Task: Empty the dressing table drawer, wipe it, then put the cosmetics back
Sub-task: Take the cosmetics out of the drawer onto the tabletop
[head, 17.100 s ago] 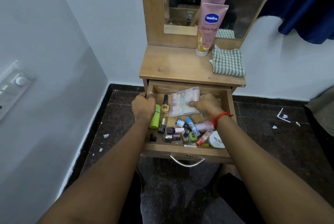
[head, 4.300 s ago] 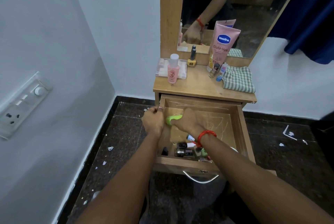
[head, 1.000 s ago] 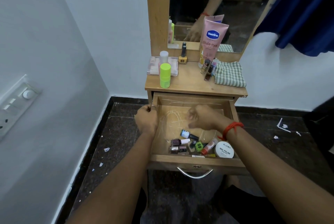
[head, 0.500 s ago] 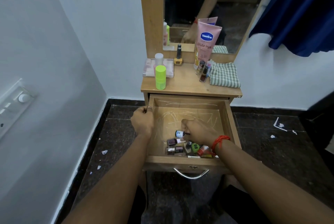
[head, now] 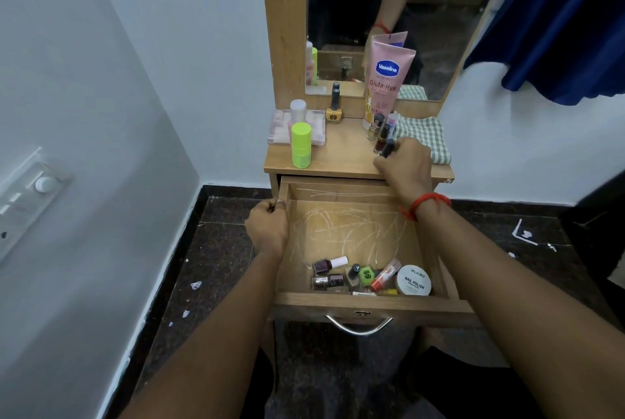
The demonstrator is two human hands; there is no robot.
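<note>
The wooden drawer [head: 348, 232] stands pulled out, its scratched floor bare at the back. Several small nail polish bottles [head: 329, 264] and a white nail polish remover jar [head: 414, 280] lie along its front. My left hand [head: 269, 227] grips the drawer's left wall near the back corner. My right hand [head: 404, 163] is up on the dressing table top [head: 341, 154], pinching a small dark bottle [head: 387, 148] beside other little bottles [head: 377, 126]. A green stick [head: 301, 144], a clear palette box [head: 314, 129], a yellow-based polish [head: 334, 107] and a pink Vaseline tube [head: 387, 80] stand there too.
A green checked cloth [head: 424, 138] lies at the right rear of the top, touching my right hand. The mirror [head: 389, 12] rises behind. A white wall with a switch plate [head: 23, 195] is close on the left. A blue curtain [head: 568, 22] hangs at right. The dark floor carries bits of litter.
My right hand has lifted a small bottle out of the drawer and carried it up to the table top beside the cloth. My left hand has stayed on the drawer's left wall.
</note>
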